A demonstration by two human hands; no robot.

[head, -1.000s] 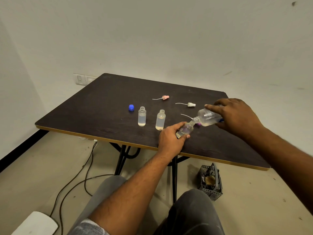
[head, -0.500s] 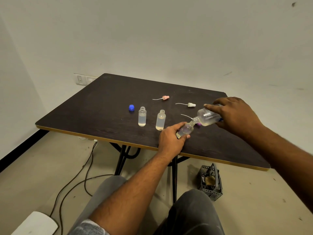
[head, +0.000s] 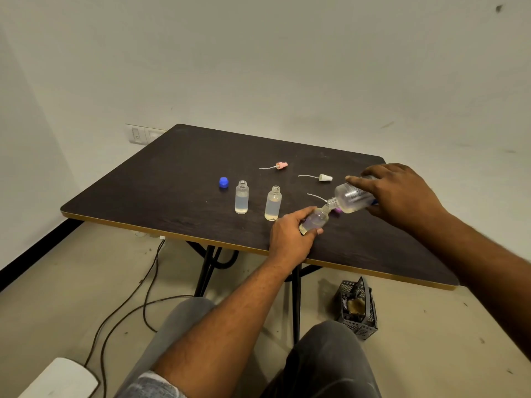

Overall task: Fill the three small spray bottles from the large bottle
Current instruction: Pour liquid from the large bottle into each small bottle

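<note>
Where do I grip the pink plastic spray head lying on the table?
Pinch the pink plastic spray head across its stubby body from above. It lies sideways on the dark table, and its thin tube, trailing left, looks too bendy.

Rear of the large clear plastic bottle point(head: 349, 201) hidden under the right hand point(head: 399, 193); label print too small to read. Base of the small clear spray bottle point(head: 316, 221) hidden in the left hand point(head: 290, 239). White flat object point(head: 61, 379) cut by bottom edge.
</note>
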